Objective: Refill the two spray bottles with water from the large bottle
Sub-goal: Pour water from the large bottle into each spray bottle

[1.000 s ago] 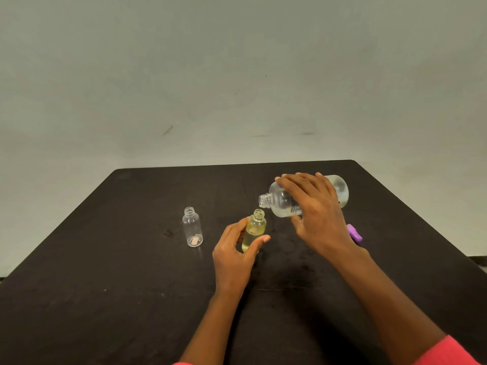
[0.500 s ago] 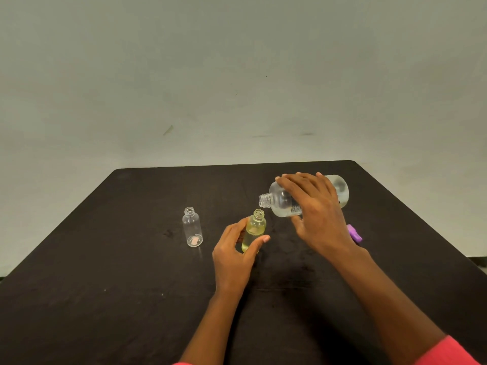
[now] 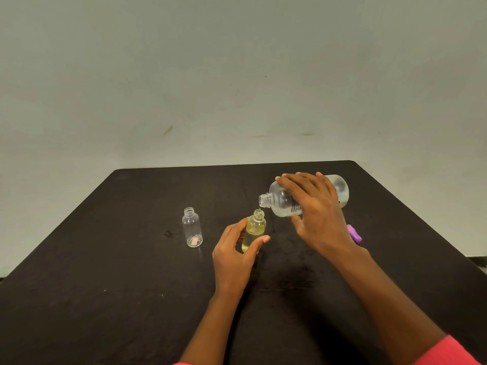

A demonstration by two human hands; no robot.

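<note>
My right hand (image 3: 317,212) grips the large clear bottle (image 3: 282,200), tipped on its side with its open neck pointing left, just above the mouth of a small yellowish bottle (image 3: 254,231). My left hand (image 3: 234,255) holds that small bottle upright on the black table (image 3: 131,285), thumb and fingers around its body. It holds pale yellow liquid up to near the shoulder. A second small clear bottle (image 3: 192,227) stands uncapped and apart to the left, with a pinkish spot at its base.
A purple cap-like piece (image 3: 354,233) lies on the table behind my right wrist. The table's far edge runs just beyond the large bottle, with a plain pale wall behind. Pink sleeves show at the bottom of the view.
</note>
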